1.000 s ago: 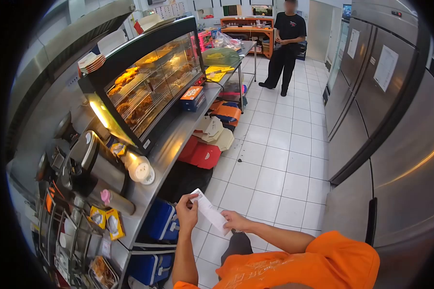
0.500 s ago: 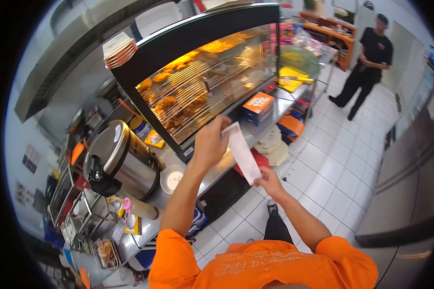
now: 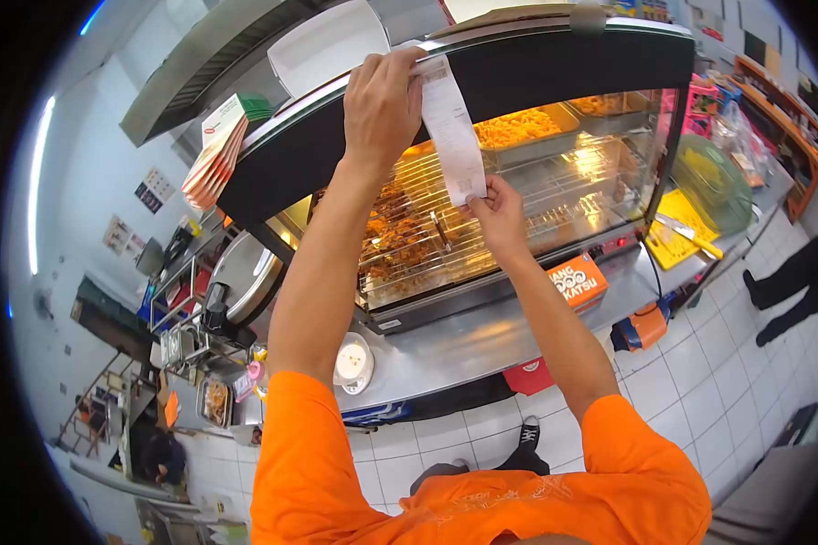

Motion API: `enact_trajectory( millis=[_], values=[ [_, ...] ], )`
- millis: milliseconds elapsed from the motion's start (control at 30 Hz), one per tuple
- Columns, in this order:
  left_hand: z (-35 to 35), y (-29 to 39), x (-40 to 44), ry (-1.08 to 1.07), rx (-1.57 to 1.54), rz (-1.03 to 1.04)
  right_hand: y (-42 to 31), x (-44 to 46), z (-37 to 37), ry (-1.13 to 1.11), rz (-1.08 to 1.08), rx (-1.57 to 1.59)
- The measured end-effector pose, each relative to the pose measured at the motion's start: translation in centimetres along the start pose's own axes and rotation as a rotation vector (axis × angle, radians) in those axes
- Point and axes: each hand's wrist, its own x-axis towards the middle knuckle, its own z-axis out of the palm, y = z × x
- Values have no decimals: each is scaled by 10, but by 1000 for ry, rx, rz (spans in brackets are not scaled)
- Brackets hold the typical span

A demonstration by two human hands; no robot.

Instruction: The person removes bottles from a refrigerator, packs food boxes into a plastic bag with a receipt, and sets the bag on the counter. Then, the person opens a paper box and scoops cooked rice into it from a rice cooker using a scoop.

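A long printed paper receipt [image 3: 452, 132] stretches between my two hands in front of the food warmer [image 3: 554, 77]. My left hand [image 3: 384, 104] is up at the warmer's top edge, its fingers closed at the upper end of the paper. Lower down, my right hand [image 3: 500, 216] pinches the bottom end between thumb and fingers. Behind the paper, the lit glass cabinet holds browned fried pieces [image 3: 395, 236] on wire racks and a tray of yellow-orange food [image 3: 523, 127].
A stack of folded cartons [image 3: 218, 150] and a white tray [image 3: 329, 45] sit on top of the warmer. An orange box [image 3: 575, 282], a white bowl [image 3: 353, 365], a yellow board [image 3: 677, 232] with a knife [image 3: 686, 234] and a steel pot [image 3: 245, 277] stand along the counter. Another person's legs [image 3: 795, 282] show at right.
Both hands have lifted the receipt from beside the counter to the warmer's upper front. My view has swung and come closer to the cabinet, and the other person now shows only partly.
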Motion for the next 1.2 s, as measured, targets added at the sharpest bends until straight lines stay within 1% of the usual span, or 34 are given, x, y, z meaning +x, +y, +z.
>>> enact_trajectory(
  millis=[100, 133, 267, 367, 400, 467, 533, 600, 667, 700, 767, 800, 900, 1033, 1100, 1133, 1167, 1200],
  values=[
    [9, 4, 0, 138, 251, 81, 5, 10, -8, -41, 41, 36],
    [12, -2, -3, 40, 235, 87, 5, 11, -10, -61, 35, 39],
    [16, -5, -1, -146, 262, 83, 10, 19, -24, -205, 10, 44],
    [5, 14, -2, -129, 357, 15, -1, 13, -34, -160, -58, -141],
    [2, 14, -3, -183, 380, 5, -4, 8, -40, -170, -72, -184],
    [-1, 8, -6, -192, 367, 14, -9, -10, -62, -187, -103, -276],
    [-8, 4, -7, -210, 333, -17, -8, -35, -94, -218, -19, -215],
    [-12, -4, -16, -161, 407, 6, -14, -61, -122, -164, 127, -226],
    [-11, -6, -20, -117, 471, 9, -2, -84, -151, -140, 216, -286],
    [-8, -1, -19, -129, 454, -5, 0, -89, -156, -122, 263, -317],
    [3, 12, -11, -148, 409, -27, 1, -94, -155, -125, 269, -304],
    [14, 14, -7, -115, 395, 4, -1, -96, -152, -121, 270, -300],
    [32, 39, 17, -152, 332, -33, 2, -99, -137, -189, 229, -317],
    [41, 37, 12, -67, 391, -11, 7, -111, -134, -315, 288, -295],
    [34, 20, -1, -45, 387, -11, -18, -99, -153, -418, 211, -509],
    [28, 12, -5, -35, 395, -14, 7, -101, -216, -181, 100, -666],
    [21, 8, -7, -32, 428, -20, -6, -76, -270, 36, -80, -957],
    [12, 6, -9, -40, 460, -26, -25, -60, -318, 595, -221, -1062]
  ],
)
